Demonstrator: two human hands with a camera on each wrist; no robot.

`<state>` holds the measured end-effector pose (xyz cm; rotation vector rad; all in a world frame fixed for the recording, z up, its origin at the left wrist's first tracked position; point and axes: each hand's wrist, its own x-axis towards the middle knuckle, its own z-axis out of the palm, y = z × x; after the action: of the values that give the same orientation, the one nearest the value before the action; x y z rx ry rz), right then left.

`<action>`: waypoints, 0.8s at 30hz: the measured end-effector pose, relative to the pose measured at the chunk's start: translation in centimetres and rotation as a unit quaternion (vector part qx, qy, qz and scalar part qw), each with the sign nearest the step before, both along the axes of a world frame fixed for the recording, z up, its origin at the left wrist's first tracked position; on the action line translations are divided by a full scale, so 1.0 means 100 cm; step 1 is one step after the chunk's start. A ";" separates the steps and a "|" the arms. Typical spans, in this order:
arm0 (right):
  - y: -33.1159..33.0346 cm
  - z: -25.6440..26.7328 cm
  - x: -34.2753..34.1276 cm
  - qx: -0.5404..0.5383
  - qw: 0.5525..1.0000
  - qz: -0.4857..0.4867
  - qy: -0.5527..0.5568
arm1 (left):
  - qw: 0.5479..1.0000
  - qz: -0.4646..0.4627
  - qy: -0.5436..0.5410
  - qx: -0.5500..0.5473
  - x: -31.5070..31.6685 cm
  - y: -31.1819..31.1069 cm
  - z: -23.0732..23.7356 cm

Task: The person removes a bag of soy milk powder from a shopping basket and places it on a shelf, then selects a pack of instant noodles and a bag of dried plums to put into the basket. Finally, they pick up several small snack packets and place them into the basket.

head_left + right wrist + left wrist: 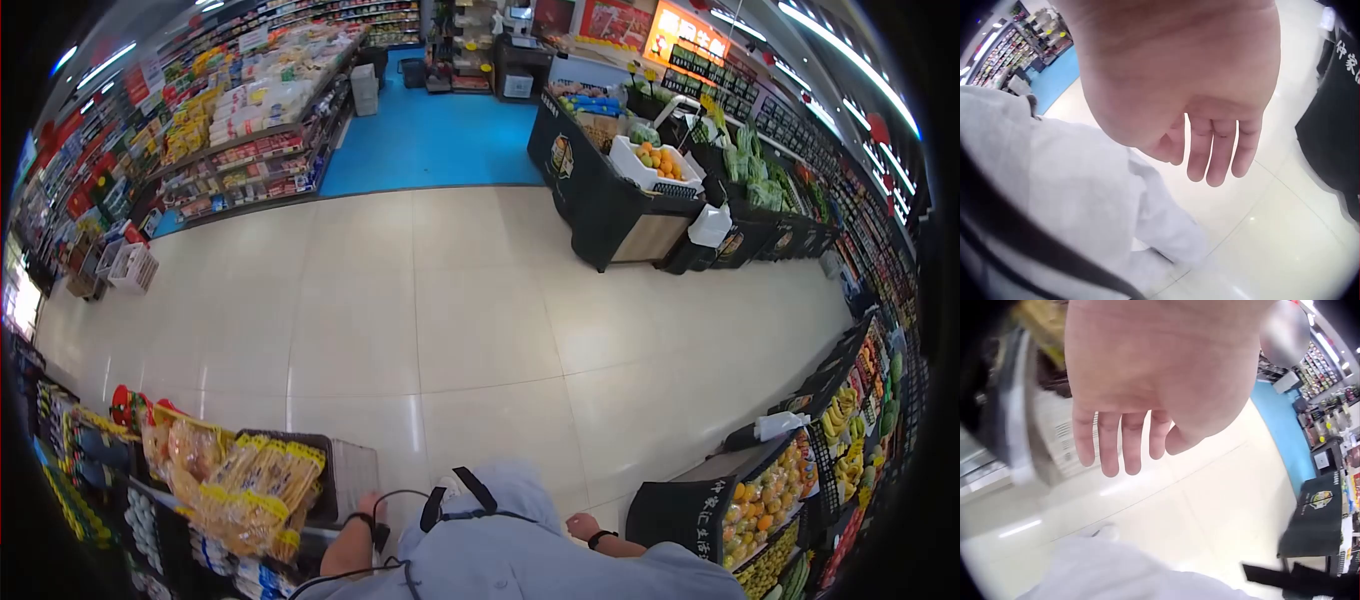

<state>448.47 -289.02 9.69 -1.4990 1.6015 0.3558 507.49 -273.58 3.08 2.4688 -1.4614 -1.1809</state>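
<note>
My left hand (pixel 1154 381) hangs with its fingers loosely extended and holds nothing. In the head view that left hand (pixel 371 506) is down at my side, close to a stand piled with yellow-banded plastic packs (pixel 265 485). Over on the other side, my right hand (pixel 1191 87) also hangs loose, fingers slightly bent and nothing in them. From the head camera the right hand (pixel 582 525) shows beside my trousers, left of a dark fruit stand (pixel 672 512). A dark band circles each wrist.
Pale floor tiles (pixel 420 300) stretch ahead to a blue floor area (pixel 435 150). Packaged-goods shelves (pixel 250 160) stand at the far left. A dark produce counter (pixel 600 200) with a white crate of oranges (pixel 655 165) is ahead right. White baskets (pixel 132 268) sit far left.
</note>
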 end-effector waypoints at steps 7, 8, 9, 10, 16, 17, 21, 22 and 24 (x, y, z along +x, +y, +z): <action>-0.152 -0.014 0.056 0.039 0.989 0.112 0.087 | 0.870 0.388 0.277 -0.125 0.109 -0.277 0.060; -0.188 -0.030 0.064 0.037 0.989 0.112 0.085 | 0.875 0.385 0.265 -0.129 0.124 -0.303 0.062; -0.229 -0.069 0.067 0.014 0.978 0.179 0.108 | 0.876 0.378 0.269 -0.134 0.139 -0.318 0.048; -0.267 -0.097 0.072 -0.007 0.961 0.245 0.131 | 0.888 0.374 0.241 -0.116 0.147 -0.327 0.039; -0.574 -0.064 0.214 -0.137 0.988 0.044 -0.058 | 0.816 0.490 0.293 0.088 0.164 -0.363 0.050; -0.618 -0.065 0.238 -0.191 0.976 -0.017 -0.103 | 0.799 0.513 0.298 0.098 0.167 -0.363 0.043; -0.761 -0.005 0.347 -0.171 0.971 -0.086 -0.142 | 0.986 -0.054 0.126 0.094 0.206 -0.387 0.008; -0.791 -0.005 0.371 -0.168 0.974 -0.074 -0.136 | 0.985 -0.083 0.065 0.133 0.209 -0.398 -0.004; -0.837 -0.014 0.413 -0.177 0.977 -0.012 -0.115 | 0.985 -0.032 0.048 0.163 0.220 -0.417 -0.041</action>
<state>489.78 -372.72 8.26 -1.7134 1.5480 -0.1243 529.49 -315.25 -1.06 2.5304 -1.4329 -1.6471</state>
